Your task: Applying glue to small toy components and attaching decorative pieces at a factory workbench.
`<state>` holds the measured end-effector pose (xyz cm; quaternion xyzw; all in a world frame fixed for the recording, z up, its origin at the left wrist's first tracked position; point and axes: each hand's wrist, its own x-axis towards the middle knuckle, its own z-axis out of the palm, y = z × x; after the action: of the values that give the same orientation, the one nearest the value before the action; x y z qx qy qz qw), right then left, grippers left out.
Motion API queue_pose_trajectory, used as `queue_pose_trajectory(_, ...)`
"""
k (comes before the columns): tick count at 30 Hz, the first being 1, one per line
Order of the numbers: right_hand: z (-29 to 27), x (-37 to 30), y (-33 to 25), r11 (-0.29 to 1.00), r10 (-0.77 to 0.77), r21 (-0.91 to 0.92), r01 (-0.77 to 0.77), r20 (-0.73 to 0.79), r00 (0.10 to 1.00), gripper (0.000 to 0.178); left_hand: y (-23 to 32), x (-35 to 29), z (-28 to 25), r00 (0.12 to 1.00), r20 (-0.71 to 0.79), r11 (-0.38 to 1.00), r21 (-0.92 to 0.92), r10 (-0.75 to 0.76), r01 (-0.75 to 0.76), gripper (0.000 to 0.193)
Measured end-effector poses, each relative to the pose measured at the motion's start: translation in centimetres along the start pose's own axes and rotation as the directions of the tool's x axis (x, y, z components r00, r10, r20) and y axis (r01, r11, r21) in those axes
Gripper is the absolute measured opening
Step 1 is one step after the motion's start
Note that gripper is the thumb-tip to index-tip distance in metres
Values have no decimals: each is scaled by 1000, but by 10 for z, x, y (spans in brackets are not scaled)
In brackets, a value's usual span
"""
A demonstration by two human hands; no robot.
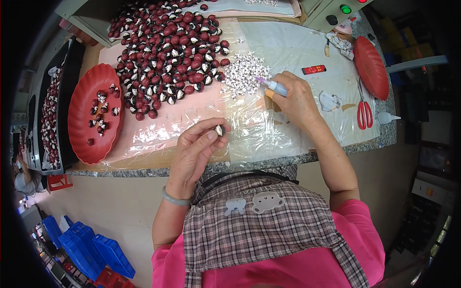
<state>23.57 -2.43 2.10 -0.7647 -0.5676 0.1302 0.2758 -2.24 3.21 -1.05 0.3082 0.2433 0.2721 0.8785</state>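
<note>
My left hand [201,141] pinches a small round dark piece with a white patch [219,130] between thumb and fingers, just over the table's front part. In my right hand [297,98] is a pale blue squeeze bottle [278,88] with a purple nozzle, pointing left. Its tip is at the right side of a heap of tiny white pieces with dark specks [242,72]; whether it touches one I cannot tell. Beyond my left hand spreads a large pile of dark red, black and white balls [168,57].
A red scalloped tray [77,115] with several finished-looking clusters lies left; another red tray [370,67] stands far right. Red-handled scissors [365,115], a second squeeze bottle [387,117] and a red lighter [314,69] lie to the right. A machine with lit buttons [336,14] stands behind.
</note>
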Motion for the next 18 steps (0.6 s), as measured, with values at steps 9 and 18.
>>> queue_pose_trajectory(9, -7, 4, -2, 995, -97, 5, 97, 62, 993, 21, 0, 0, 0, 1000, 16, 1000, 7, 7, -8, 28)
queue_pose_trajectory(18, -10, 2, 2, 994, -110, 27, 107, 127, 986, 22, -1, 0, 1, 999, 28, 1000, 13, 24, -25, 28)
